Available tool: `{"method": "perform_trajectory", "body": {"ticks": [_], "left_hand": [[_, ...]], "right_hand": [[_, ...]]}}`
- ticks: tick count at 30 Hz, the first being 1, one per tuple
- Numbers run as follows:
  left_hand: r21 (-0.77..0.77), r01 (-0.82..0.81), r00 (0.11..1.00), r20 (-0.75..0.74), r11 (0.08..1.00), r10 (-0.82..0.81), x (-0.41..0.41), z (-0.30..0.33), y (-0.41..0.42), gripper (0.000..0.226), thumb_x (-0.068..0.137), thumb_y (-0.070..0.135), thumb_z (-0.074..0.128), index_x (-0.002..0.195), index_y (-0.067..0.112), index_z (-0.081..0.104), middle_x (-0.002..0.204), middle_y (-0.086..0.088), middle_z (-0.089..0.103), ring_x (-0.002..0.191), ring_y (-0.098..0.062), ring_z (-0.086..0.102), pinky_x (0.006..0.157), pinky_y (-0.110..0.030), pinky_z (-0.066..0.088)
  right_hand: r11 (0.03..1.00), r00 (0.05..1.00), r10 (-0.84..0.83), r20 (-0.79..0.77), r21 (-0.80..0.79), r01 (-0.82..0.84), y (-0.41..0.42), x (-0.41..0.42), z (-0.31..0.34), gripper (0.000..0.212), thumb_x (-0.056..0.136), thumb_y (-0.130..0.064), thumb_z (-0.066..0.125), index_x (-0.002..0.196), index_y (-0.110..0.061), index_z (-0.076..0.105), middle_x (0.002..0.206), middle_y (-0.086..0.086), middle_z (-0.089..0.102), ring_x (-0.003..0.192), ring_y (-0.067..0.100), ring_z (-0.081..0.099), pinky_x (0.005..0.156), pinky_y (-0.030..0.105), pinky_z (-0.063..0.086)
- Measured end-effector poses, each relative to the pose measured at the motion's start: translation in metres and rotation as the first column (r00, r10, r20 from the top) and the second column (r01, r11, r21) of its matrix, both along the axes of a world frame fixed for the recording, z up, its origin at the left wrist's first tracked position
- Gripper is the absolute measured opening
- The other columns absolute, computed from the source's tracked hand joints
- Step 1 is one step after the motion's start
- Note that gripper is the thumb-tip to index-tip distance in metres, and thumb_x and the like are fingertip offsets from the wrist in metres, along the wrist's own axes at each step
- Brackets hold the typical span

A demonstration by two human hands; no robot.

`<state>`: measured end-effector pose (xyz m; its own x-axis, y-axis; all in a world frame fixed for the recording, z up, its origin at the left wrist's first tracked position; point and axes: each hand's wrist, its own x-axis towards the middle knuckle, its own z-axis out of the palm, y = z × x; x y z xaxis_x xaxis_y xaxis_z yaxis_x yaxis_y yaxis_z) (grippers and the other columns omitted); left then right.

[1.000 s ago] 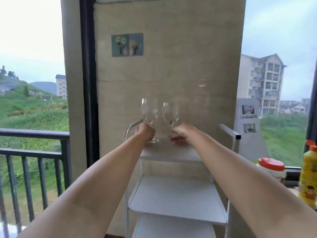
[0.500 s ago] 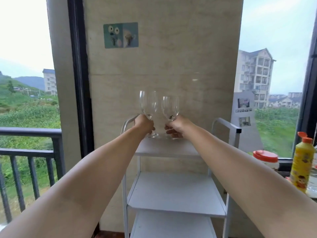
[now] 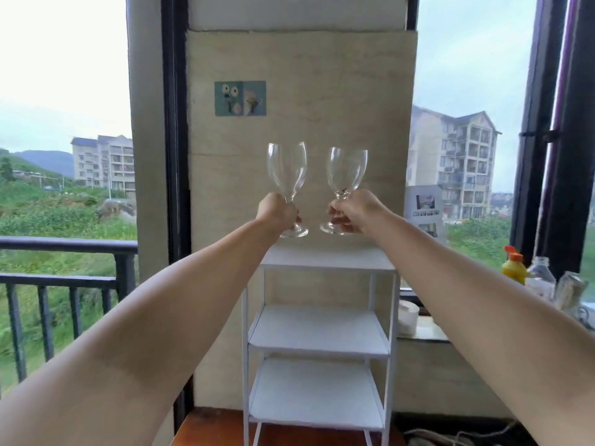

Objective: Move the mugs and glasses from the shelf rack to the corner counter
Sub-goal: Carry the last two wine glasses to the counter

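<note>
White shelf rack (image 3: 322, 329) stands against the beige wall panel (image 3: 299, 91), three lower shelves bare, top shelf looks bare too. Corner counter (image 3: 425, 333) is low right of the rack, under the window, with a yellow bottle (image 3: 514, 268), clear bottle (image 3: 542, 278) and white roll (image 3: 408, 317) on it; its free surface is mostly hidden by the right forearm, so landing room can't be judged. Key relation: both glasses are lifted clear above the top shelf, and the counter lies to the right and lower, so the right hand is the nearer one and would likely go first, left following across. Left glass (image 3: 286, 169) upright, long axis vertical, bowl opening up, foot down and showing just under the fist. Right glass (image 3: 347, 172) also upright, vertical axis, rim up, maybe tilted slightly. The two are near each other, not touching. Left hand (image 3: 278, 212) is closed round the stem of the left glass, bowl directly above the grip. Right hand (image 3: 352, 210) is wrapped round the stem of the right glass, fingers (image 3: 335, 217) curling toward the foot. No mugs visible.
</note>
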<state>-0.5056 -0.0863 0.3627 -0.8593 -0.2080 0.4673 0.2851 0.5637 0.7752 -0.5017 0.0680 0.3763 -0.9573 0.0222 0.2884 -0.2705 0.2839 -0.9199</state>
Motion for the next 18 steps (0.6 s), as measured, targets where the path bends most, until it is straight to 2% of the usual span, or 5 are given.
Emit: {"method": "perform_trajectory", "body": {"ticks": [2, 5, 10, 13, 18], "left_hand": [[0.009, 0.018, 0.999, -0.048, 1.0, -0.018, 0.032, -0.009, 0.008, 0.026, 0.086, 0.005, 0.045, 0.077, 0.003, 0.07, 0.084, -0.01, 0.074, 0.048, -0.01, 0.053, 0.072, -0.027, 0.052], [-0.006, 0.041, 0.997, -0.061, 0.999, -0.041, 0.076, -0.027, 0.021, 0.027, 0.086, 0.007, 0.047, 0.075, 0.003, 0.07, 0.076, -0.01, 0.074, 0.041, -0.005, 0.051, 0.064, -0.019, 0.051], [-0.006, 0.187, 0.98, 0.067, 0.982, -0.186, 0.14, -0.064, 0.057, 0.028, 0.091, 0.008, 0.048, 0.068, 0.006, 0.063, 0.084, -0.014, 0.072, 0.042, -0.01, 0.052, 0.065, -0.029, 0.05], [0.018, 0.257, 0.958, 0.126, 0.966, -0.258, 0.164, -0.088, 0.087, 0.033, 0.093, 0.008, 0.048, 0.063, 0.008, 0.06, 0.067, -0.003, 0.069, 0.032, -0.003, 0.047, 0.055, -0.023, 0.045], [0.022, 0.409, 0.886, 0.231, 0.912, -0.403, 0.212, -0.13, 0.167, 0.036, 0.093, 0.009, 0.049, 0.059, 0.011, 0.057, 0.04, 0.009, 0.06, 0.025, 0.001, 0.046, 0.041, -0.012, 0.041]], "right_hand": [[0.999, 1.0, -0.019, -0.002, -0.027, 0.019, 0.005, 0.036, -0.01, 0.028, 0.095, -0.007, 0.048, 0.069, -0.01, 0.057, 0.071, 0.003, 0.06, 0.053, 0.012, 0.056, 0.036, 0.015, 0.041], [0.997, 0.998, -0.035, 0.058, -0.066, 0.039, 0.015, 0.086, -0.031, 0.028, 0.097, -0.008, 0.046, 0.07, -0.01, 0.056, 0.069, 0.003, 0.058, 0.052, 0.012, 0.053, 0.037, 0.017, 0.039], [0.994, 0.983, -0.088, 0.162, -0.055, 0.098, 0.054, 0.157, -0.071, 0.027, 0.099, -0.008, 0.042, 0.074, -0.011, 0.053, 0.074, 0.002, 0.059, 0.055, 0.012, 0.054, 0.037, 0.017, 0.041], [0.979, 0.969, -0.17, 0.181, -0.079, 0.187, 0.09, 0.195, -0.095, 0.024, 0.095, -0.008, 0.048, 0.072, -0.013, 0.053, 0.069, 0.002, 0.059, 0.052, 0.012, 0.054, 0.033, 0.012, 0.037], [0.922, 0.913, -0.35, 0.211, -0.096, 0.376, 0.177, 0.277, -0.137, 0.011, 0.092, -0.01, 0.054, 0.083, -0.013, 0.059, 0.07, 0.002, 0.062, 0.05, 0.01, 0.057, 0.04, 0.016, 0.039]]}}
